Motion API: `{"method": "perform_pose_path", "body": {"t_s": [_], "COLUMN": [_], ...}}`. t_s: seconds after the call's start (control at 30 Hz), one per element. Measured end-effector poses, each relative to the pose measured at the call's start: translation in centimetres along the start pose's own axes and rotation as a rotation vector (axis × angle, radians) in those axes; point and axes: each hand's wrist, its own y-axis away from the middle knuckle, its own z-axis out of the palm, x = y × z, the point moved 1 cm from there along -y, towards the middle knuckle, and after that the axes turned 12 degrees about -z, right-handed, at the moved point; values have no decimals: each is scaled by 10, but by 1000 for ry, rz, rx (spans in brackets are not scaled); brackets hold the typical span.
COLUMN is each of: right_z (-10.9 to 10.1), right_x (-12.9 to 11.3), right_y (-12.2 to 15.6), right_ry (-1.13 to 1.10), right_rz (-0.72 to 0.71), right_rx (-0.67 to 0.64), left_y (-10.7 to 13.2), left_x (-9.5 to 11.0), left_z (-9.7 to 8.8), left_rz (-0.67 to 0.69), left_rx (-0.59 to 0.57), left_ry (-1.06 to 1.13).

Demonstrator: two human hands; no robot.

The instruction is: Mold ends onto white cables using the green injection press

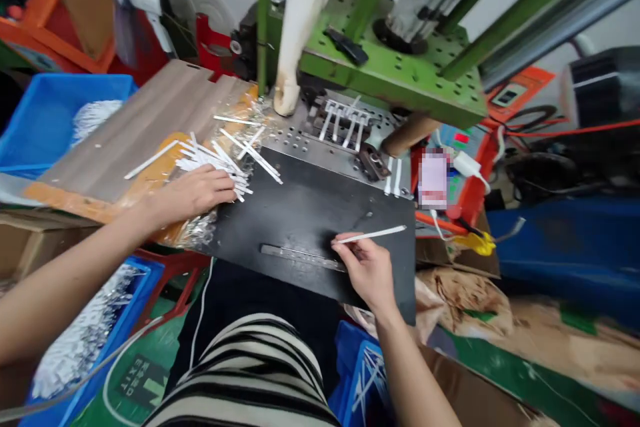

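Observation:
My right hand [367, 270] pinches one end of a thin white plastic strip [383, 233] over the black work plate [310, 200]; the strip points right. My left hand [203, 193] rests on a loose pile of similar white strips [215, 159], its fingers loosely bent and spread over them, the tips partly hidden. Just left of my right hand, a narrow metal bar [300, 257] lies near the plate's front edge. Behind the plate, several white strips [345, 123] sit side by side in a metal fixture [315, 117] under the green press [390, 73].
A blue bin [30, 127] with white parts stands at the left. Another blue bin [150, 280] full of white pieces is below. Two strips [393, 177] lie beside the fixture. An orange control box [520, 93] and crumpled brown paper [470, 300] are at the right.

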Motion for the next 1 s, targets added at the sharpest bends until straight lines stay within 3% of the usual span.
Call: {"method": "perform_pose_path", "body": {"t_s": [0.13, 0.3, 0.4, 0.47, 0.53, 0.6, 0.7, 0.8, 1.0], "right_z": [-2, 3, 9, 12, 14, 14, 14, 18, 13], "right_x": [-7, -11, -13, -14, -15, -16, -18, -16, -13], "right_y": [20, 30, 31, 32, 32, 33, 32, 32, 34], "right_ry": [-92, -41, 4, 44, 101, 175, 250, 250, 177], "right_rz": [-38, -266, -372, -426, -464, -498, -558, -583, -555], "right_rx": [-2, -20, 27, 21, -17, -61, -83, -74, -88], "left_y": [-32, -62, -62, -54, -42, -30, -19, -16, -17], "left_x": [18, 82, 113, 126, 135, 144, 157, 163, 163], "left_z": [11, -6, -11, -3, 12, 30, 53, 62, 56], "left_rz": [-17, -118, -208, -255, -294, -288, -168, -92, -5], "left_rx": [105, 347, 300, 270, 343, 465, 570, 526, 403], "left_ry": [187, 573, 953, 1124, 1044, 825, 621, 543, 358]}}
